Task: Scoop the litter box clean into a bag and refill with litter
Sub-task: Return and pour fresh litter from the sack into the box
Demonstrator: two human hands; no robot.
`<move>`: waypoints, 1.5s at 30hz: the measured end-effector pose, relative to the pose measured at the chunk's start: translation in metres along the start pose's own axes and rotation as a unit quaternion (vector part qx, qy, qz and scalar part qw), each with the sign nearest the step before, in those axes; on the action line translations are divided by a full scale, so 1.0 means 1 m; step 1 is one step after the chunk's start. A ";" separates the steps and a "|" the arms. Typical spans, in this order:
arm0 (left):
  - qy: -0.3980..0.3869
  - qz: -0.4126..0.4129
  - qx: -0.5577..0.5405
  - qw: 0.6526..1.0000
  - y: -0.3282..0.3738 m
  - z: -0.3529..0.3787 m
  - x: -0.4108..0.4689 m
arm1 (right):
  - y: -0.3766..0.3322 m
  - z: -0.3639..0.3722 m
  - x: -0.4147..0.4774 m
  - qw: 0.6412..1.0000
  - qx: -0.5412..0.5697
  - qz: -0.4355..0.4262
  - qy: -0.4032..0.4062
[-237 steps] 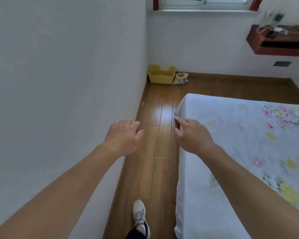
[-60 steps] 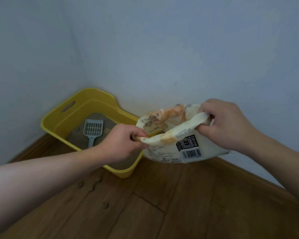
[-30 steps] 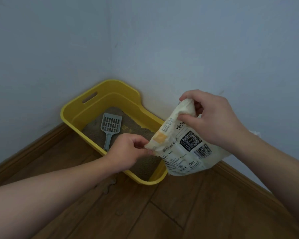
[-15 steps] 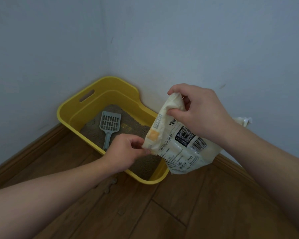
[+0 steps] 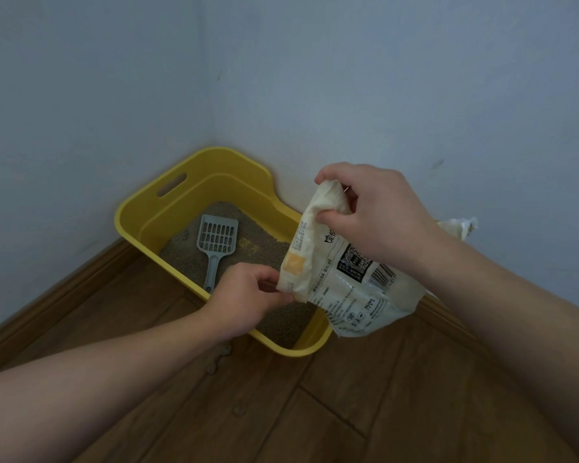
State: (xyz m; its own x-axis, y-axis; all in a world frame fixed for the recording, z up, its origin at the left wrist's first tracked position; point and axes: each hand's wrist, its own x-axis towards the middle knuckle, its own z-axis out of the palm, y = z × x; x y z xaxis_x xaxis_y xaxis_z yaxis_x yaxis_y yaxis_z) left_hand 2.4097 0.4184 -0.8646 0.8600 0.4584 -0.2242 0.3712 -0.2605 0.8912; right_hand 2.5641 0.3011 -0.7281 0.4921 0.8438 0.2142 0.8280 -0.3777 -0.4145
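Note:
A yellow litter box (image 5: pixel 168 198) sits in the room's corner with grey-brown litter (image 5: pixel 258 243) inside. A grey slotted scoop (image 5: pixel 216 243) lies on the litter, handle toward me. I hold a cream printed litter bag (image 5: pixel 345 292) over the box's right end, tilted. My right hand (image 5: pixel 378 215) grips the bag's upper edge. My left hand (image 5: pixel 248 300) pinches its lower left corner over the box's near rim. The bag hides the box's right end.
White walls (image 5: pixel 381 78) meet just behind the box. A wooden skirting board (image 5: pixel 64 292) runs along both walls. Wood plank floor (image 5: pixel 315 412) spreads in front. A crumpled white wrapper edge (image 5: pixel 462 227) shows behind my right wrist.
Since a second ago the bag's upper edge has risen slightly in my right hand and the view has shifted a little. Both hands keep their hold.

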 end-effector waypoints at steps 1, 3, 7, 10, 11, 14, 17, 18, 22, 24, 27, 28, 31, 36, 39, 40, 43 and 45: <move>0.000 0.000 0.000 1.000 0.000 0.000 0.000 | 0.001 0.001 0.000 1.000 -0.001 0.000 0.000; -0.001 -0.003 -0.001 1.000 0.000 0.001 0.000 | 0.002 0.001 -0.001 1.000 0.005 0.004 0.004; 0.004 -0.007 0.004 1.000 0.001 0.003 0.000 | 0.003 0.000 -0.003 1.000 0.012 0.002 0.007; 0.007 -0.007 0.003 1.000 0.003 0.005 0.000 | 0.006 -0.003 -0.007 1.000 0.021 0.001 0.014; 0.009 -0.006 0.000 1.000 0.004 0.005 0.000 | 0.007 -0.004 -0.009 0.999 0.025 0.003 0.020; 0.012 -0.003 -0.008 1.000 0.007 0.008 -0.002 | 0.015 -0.010 -0.018 0.998 0.040 0.010 0.044; 0.014 0.012 -0.011 1.000 0.012 0.010 -0.004 | 0.023 -0.016 -0.028 0.997 0.055 0.020 0.060; 0.011 0.017 -0.010 1.000 0.014 0.011 -0.005 | 0.025 -0.019 -0.031 0.996 0.058 0.024 0.062; 0.003 0.027 -0.032 0.999 0.026 0.016 -0.009 | 0.033 -0.032 -0.045 0.995 0.076 0.037 0.061; 0.008 0.026 -0.035 0.999 0.032 0.018 -0.010 | 0.037 -0.037 -0.052 0.993 0.091 0.044 0.062; 0.010 0.024 -0.030 0.999 0.039 0.018 -0.012 | 0.042 -0.042 -0.062 0.989 0.121 0.055 0.063; 0.013 0.024 -0.027 0.999 0.041 0.019 -0.013 | 0.044 -0.044 -0.065 0.988 0.125 0.057 0.065; 0.033 0.028 -0.015 0.999 0.047 0.023 -0.016 | 0.048 -0.049 -0.074 0.986 0.137 0.062 0.074; 0.045 0.032 -0.009 0.998 0.059 0.030 -0.022 | 0.059 -0.058 -0.089 0.984 0.140 0.072 0.078; 0.055 0.032 -0.007 0.998 0.066 0.035 -0.024 | 0.066 -0.065 -0.099 0.984 0.143 0.080 0.073; 0.058 0.030 -0.001 0.998 0.068 0.038 -0.025 | 0.068 -0.067 -0.102 0.983 0.145 0.082 0.072; 0.065 0.032 0.013 0.997 0.073 0.044 -0.027 | 0.076 -0.071 -0.113 0.983 0.145 0.088 0.074; 0.073 0.035 0.021 0.996 0.079 0.048 -0.029 | 0.081 -0.074 -0.119 0.984 0.138 0.089 0.073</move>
State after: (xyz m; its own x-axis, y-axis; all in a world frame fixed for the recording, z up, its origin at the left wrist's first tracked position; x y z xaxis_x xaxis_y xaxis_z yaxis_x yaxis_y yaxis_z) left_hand 2.4310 0.3436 -0.8069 0.8251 0.5561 -0.0996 0.3291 -0.3297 0.8849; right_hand 2.5924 0.1419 -0.7219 0.6723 0.7028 0.2326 0.6309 -0.3795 -0.6767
